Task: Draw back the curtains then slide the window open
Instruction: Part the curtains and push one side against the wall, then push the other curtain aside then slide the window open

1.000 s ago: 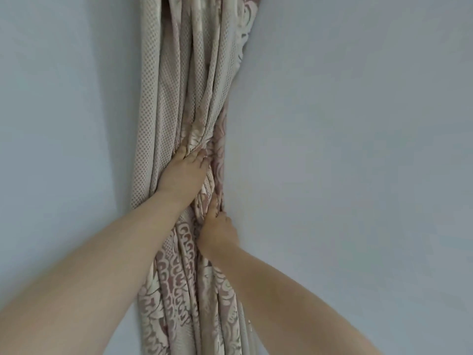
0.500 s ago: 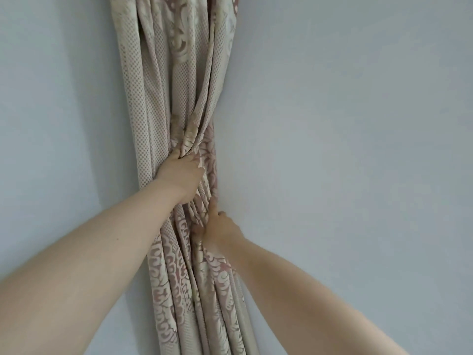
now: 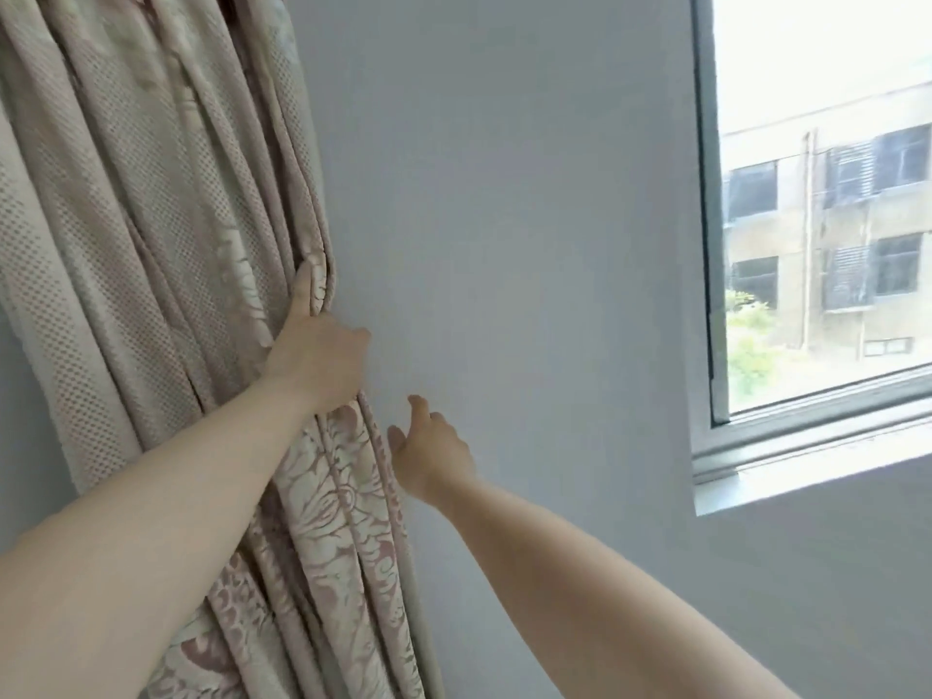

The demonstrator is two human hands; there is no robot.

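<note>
The beige and pink patterned curtain [image 3: 166, 234] hangs bunched in folds at the left against the wall. My left hand [image 3: 317, 360] is closed around its right-hand folds at mid height, thumb up along the fabric edge. My right hand [image 3: 431, 449] is just right of the curtain, off the cloth, with fingers apart and nothing in it. The window [image 3: 827, 234] with a grey frame is at the right edge, its glass showing a building outside.
A plain pale grey wall [image 3: 514, 204] fills the space between the curtain and the window. The window sill [image 3: 807, 476] runs along the lower right. Wall continues below the sill.
The view has swung right, bringing the window into sight. My right hand has let go of the curtain and moved right, away from it. My left hand still holds the folds.
</note>
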